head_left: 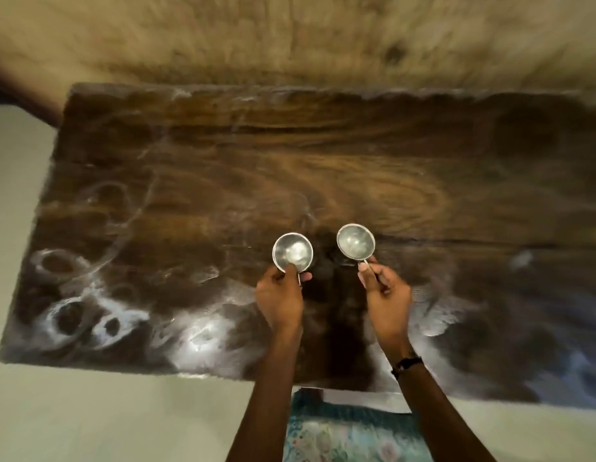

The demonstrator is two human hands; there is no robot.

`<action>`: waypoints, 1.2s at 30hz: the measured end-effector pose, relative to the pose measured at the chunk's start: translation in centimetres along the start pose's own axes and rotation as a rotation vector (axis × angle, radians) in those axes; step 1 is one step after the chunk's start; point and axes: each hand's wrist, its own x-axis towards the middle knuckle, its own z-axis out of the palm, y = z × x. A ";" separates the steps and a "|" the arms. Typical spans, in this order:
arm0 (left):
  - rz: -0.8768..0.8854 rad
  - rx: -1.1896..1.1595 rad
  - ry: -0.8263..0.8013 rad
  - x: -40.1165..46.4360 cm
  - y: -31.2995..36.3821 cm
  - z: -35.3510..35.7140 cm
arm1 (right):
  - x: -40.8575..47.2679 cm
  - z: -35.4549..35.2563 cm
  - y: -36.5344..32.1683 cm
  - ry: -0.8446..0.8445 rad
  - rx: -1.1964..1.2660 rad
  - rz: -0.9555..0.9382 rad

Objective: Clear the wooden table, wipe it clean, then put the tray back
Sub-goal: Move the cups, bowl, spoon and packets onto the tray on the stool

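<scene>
Two bare forearms reaching forward from the bottom of the frame, over the near edge of the wooden table (323, 155). Left hand (280, 296) held palm-down above the tabletop, fingers curled around the small handle of a left metal cup (292, 252), thumb pressed at the cup's near rim. Right hand (386, 290) alongside, well apart from the left, thumb and fingers pinching the thin handle of a right metal cup (355, 241); dark band (406, 364) around the right wrist. Both cups upright, open mouths facing the camera, insides shiny; contents impossible to make out. Whether lifted clear of the wood or resting on it: cannot tell from this angle.

Count: two hands, two small handled metal cups, one in each hand, side by side near the table's middle, slightly toward the near edge. One table, dark grained wood, marked with several whitish rings and smears (90, 315) clustered at the near left corner and along the near edge. No tray visible in this view.

Patterned blue-green cloth (340, 431) just below the table's near edge, between the forearms, with a white strip (363, 400) at its top. Pale floor (90, 418) on the left and below; tan blurred surface (290, 38) beyond the far edge. Whole frame motion-blurred.
</scene>
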 end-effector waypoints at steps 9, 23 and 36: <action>0.057 0.078 -0.168 -10.4 -0.5 19.7 | 5.8 -18.2 -1.5 0.276 0.052 -0.028; 0.175 0.225 -0.439 -29.7 -3.0 50.7 | 16.4 -51.2 -2.6 0.662 0.122 -0.084; 0.324 0.430 -0.573 -40.3 -4.8 69.0 | 23.8 -68.3 1.7 0.861 0.154 -0.098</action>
